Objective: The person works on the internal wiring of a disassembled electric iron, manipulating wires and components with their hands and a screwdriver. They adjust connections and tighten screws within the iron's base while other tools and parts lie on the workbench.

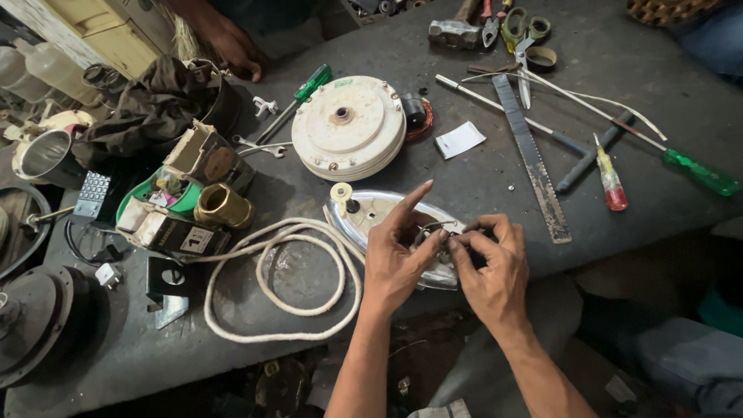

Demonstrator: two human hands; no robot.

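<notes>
A round cream motor housing [348, 128] sits at twelve o'clock on the dark workbench [604, 46], a green-handled screwdriver [298, 97] at its eleven. At two o'clock lie a steel ruler [532, 159], a red-tipped tester screwdriver [610, 183] and another green-handled screwdriver [700, 174]. A hammer [457, 31] and pliers [491, 27] rest at one o'clock; a brass fitting [223, 206] at nine

Our right hand [489, 267] covers the iron's [371, 213] rear, so we can't tell what the fingertips pinch. Another person's hand [228, 42] is cut off at the top edge, and the motor housing [35, 321] runs off left.
</notes>
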